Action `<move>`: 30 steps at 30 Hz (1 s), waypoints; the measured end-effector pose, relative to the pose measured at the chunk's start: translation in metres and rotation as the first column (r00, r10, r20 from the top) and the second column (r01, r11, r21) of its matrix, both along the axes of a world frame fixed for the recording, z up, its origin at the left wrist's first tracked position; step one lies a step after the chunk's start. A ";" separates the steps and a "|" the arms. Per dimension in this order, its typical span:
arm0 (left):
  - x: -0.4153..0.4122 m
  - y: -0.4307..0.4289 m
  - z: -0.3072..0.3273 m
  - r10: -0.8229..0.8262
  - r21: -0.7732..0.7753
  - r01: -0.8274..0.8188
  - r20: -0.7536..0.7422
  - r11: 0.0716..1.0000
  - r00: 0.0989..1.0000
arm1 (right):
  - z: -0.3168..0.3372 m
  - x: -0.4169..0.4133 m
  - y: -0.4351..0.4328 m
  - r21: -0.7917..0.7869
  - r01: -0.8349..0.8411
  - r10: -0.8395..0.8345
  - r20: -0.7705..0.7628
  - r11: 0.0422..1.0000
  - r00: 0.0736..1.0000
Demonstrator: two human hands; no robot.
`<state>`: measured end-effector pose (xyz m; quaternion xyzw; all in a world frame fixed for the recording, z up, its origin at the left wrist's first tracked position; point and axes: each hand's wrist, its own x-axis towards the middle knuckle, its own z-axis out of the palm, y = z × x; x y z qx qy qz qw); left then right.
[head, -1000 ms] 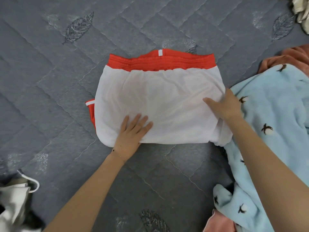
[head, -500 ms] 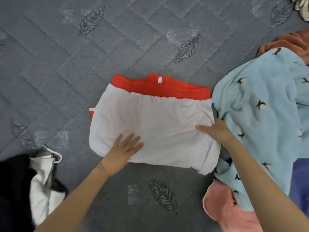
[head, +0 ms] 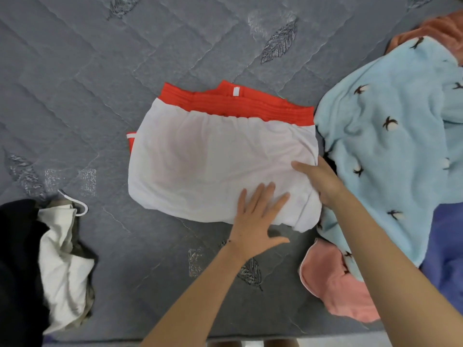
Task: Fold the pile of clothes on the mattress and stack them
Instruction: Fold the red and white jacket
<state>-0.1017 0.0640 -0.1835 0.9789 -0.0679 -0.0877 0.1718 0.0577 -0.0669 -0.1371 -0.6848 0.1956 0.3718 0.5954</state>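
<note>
**Shorts Half Folded, Side Fold Next**

The white shorts lie flat in the middle of the frame. Their red waistband runs along the upper edge, and a sliver of red shows at the left side. They already look doubled over once, leaving a broad rectangle.

The left hand lies on the lower right part of the cloth with its fingers straight and spread, pressing it down. Its thumb reaches off the hem onto the mattress. The right hand is close beside it at the shorts' right edge. Its thumb lies on top and its fingers are hidden past the edge, so I cannot tell whether it pinches the edge or only rests there.

This looks like the middle of folding one garment. The next move probably means lifting the right edge and carrying it over to the left. The flat hand would hold the crease line, since the thin fabric is likely to slide and bunch.

A light blue fleece with a dark bird print touches the shorts on the right of the frame. A pink cloth pokes out below it. A blue cloth shows at the right edge and a rust cloth at the upper right. A black and white heap sits at the lower left, well apart from the shorts. No finished stack is in view, so most of the job seems still ahead.
</note>
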 end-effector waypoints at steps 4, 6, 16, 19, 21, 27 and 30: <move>0.015 -0.036 0.015 0.167 -0.065 -0.158 0.166 0.985 0.972 | 0.014 0.003 0.006 0.084 0.043 -0.030 -0.144 0.996 0.989; 0.025 -0.044 0.020 0.230 -0.056 -0.223 0.202 0.973 0.952 | 0.021 0.003 0.010 0.098 0.080 -0.052 -0.266 0.992 0.962; 0.044 -0.006 0.039 0.176 -0.106 -0.147 0.378 0.984 0.909 | 0.044 0.022 0.027 0.158 0.079 -0.033 -0.278 0.984 0.960; 0.039 -0.001 0.050 0.181 -0.309 -0.066 0.361 0.949 0.915 | 0.043 0.031 0.032 0.119 0.041 -0.012 -0.233 0.992 0.972; 0.036 0.000 0.061 0.240 -0.451 -0.072 0.329 0.890 0.913 | 0.041 0.035 0.036 0.061 0.043 -0.027 -0.230 0.997 0.973; 0.027 0.034 0.096 0.580 -0.773 -0.426 -0.093 0.471 0.810 | 0.044 0.046 0.075 -0.140 0.102 -0.084 0.132 0.985 0.988; 0.024 0.062 0.119 0.685 -0.827 -0.547 -0.325 0.128 0.652 | 0.054 0.045 0.114 -0.069 0.123 -0.100 0.272 0.990 0.957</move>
